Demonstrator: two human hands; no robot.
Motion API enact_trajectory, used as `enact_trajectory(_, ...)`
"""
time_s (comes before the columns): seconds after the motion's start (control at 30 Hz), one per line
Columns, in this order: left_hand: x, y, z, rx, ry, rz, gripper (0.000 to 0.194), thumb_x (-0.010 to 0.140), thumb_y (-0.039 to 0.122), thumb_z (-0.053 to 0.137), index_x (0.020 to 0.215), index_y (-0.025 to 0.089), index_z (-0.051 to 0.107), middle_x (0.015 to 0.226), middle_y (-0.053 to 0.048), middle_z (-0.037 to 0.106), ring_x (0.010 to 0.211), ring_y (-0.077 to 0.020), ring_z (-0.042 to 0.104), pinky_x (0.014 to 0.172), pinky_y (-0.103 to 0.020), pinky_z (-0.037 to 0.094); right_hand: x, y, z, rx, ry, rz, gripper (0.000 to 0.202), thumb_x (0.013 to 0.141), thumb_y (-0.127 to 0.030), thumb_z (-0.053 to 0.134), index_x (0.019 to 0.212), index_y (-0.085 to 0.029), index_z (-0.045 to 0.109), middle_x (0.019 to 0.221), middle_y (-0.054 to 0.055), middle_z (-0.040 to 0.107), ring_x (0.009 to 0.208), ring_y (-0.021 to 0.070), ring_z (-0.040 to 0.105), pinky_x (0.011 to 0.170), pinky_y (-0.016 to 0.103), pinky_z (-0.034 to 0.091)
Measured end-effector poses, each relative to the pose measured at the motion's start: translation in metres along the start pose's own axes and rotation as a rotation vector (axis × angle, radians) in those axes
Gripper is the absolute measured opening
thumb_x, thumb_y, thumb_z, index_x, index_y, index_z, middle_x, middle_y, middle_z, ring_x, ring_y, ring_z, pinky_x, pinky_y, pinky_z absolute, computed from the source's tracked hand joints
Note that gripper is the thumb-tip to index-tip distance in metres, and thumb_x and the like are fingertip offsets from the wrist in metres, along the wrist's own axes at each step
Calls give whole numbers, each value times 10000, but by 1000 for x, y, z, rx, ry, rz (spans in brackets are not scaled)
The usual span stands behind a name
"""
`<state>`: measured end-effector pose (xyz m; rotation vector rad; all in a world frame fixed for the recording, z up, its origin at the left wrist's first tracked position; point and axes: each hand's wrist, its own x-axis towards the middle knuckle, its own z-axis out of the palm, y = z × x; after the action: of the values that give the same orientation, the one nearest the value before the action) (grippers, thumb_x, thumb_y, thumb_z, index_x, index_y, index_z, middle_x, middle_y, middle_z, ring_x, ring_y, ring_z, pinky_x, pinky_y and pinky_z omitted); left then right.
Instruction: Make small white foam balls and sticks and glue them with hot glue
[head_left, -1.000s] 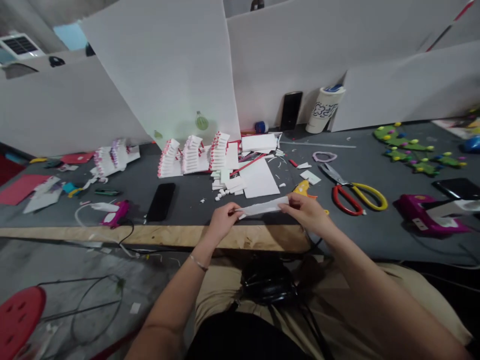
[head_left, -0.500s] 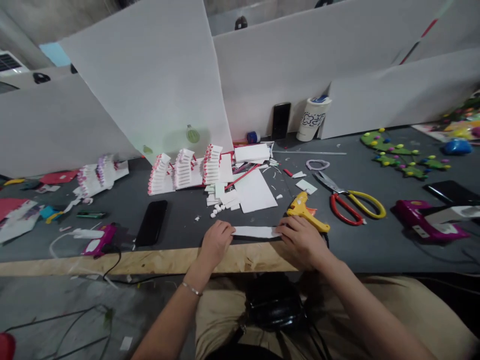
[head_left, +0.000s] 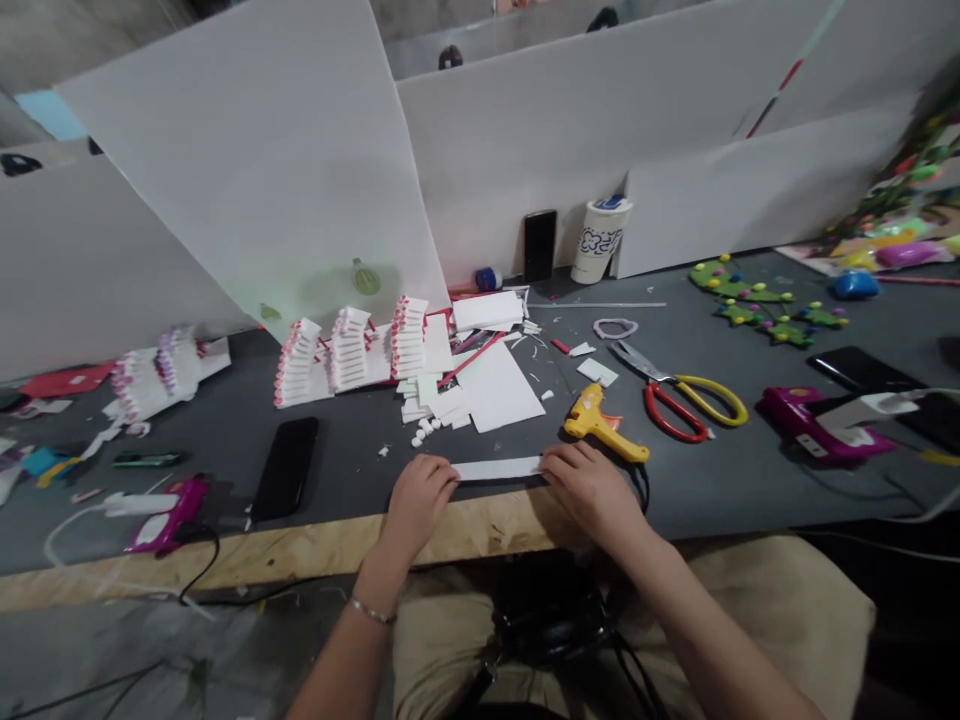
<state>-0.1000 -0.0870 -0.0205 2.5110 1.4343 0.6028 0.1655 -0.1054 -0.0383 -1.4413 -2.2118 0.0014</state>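
A narrow white strip point(head_left: 499, 468), paper or thin foam, stretches between my hands near the table's front edge. My left hand point(head_left: 422, 497) closes its fingertips on the strip's left end. The right end is pinched by my right hand point(head_left: 589, 485). Just beyond my right hand lies a yellow glue gun point(head_left: 601, 424). Small white rolled pieces point(head_left: 425, 431) and cut white bits point(head_left: 442, 402) sit past my left hand, beside a white sheet point(head_left: 501, 388).
Scissors point(head_left: 679, 392) with red and yellow handles lie right of the glue gun. A black phone point(head_left: 286, 468) and a purple power strip point(head_left: 169, 515) are at left. White stepped models point(head_left: 349, 350) stand behind. A paper cup point(head_left: 600, 240) is by the white partition.
The camera view has shifted slightly, so the table's things appear farther left. Both hands still hold the strip, which now looks flatter and straighter.
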Motion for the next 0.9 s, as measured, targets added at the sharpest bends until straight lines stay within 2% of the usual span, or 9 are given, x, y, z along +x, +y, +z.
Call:
enact_trajectory(0.17, 1, -3, 0, -112, -27, -147, 83, 841, 166, 593, 807, 200, 660, 919, -46, 654, 921, -199, 573, 831, -351, 458, -12, -1, 15, 170, 135, 147, 203, 923, -224, 477, 841, -212, 662, 993, 109, 665, 895, 258, 562, 800, 404, 482)
enact_trajectory(0.3, 5, -3, 1, -113, -57, -252, 65, 825, 187, 619, 776, 195, 662, 911, -36, 650, 922, -200, 572, 835, -362, 424, -13, 0, 23, 223, 209, 226, 249, 926, -266, 450, 796, -218, 658, 1008, 121, 652, 886, 271, 557, 802, 462, 489)
enact_trajectory(0.6, 8, 1, 1, -107, -69, -343, 126, 838, 221, 597, 726, 176, 632, 910, -35, 631, 935, -198, 556, 825, -358, 382, -10, -6, 20, 190, 213, 299, 199, 898, -281, 503, 762, -195, 619, 998, 137, 634, 886, 273, 521, 822, 450, 464)
enact_trajectory(0.9, 10, 4, 4, -107, -69, -408, 174, 799, 216, 639, 640, 169, 587, 906, -32, 620, 950, -204, 554, 818, -353, 356, -7, -5, 23, 119, 256, 306, 221, 875, -316, 542, 692, -197, 576, 908, 116, 607, 855, 261, 506, 783, 420, 438)
